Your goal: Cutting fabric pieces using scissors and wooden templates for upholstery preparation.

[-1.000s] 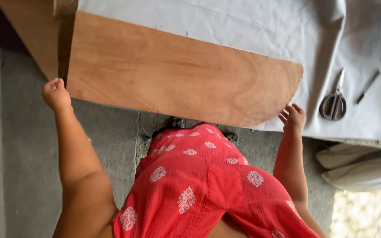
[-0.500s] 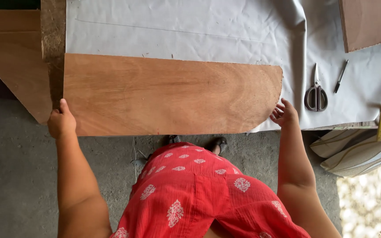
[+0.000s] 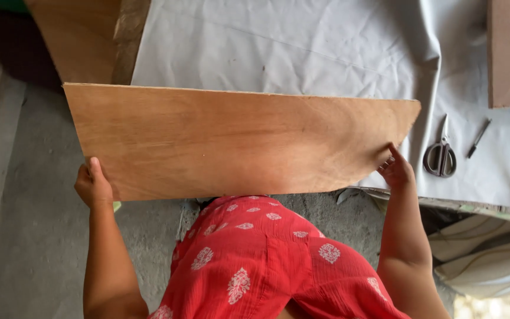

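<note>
Your left hand [image 3: 92,184] is curled tight on the board's [image 3: 237,142] near left corner. Your right hand [image 3: 395,171] pinches its curved right end. The board hangs over the grey cloth's [image 3: 302,47] near edge, with scissors [image 3: 441,155] just beside your right hand.

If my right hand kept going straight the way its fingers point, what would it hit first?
The right hand already grips the plywood board at its curved end, fingers pointing up and away. Past that lies the grey cloth; the scissors sit off to the side, probably missed.
</note>
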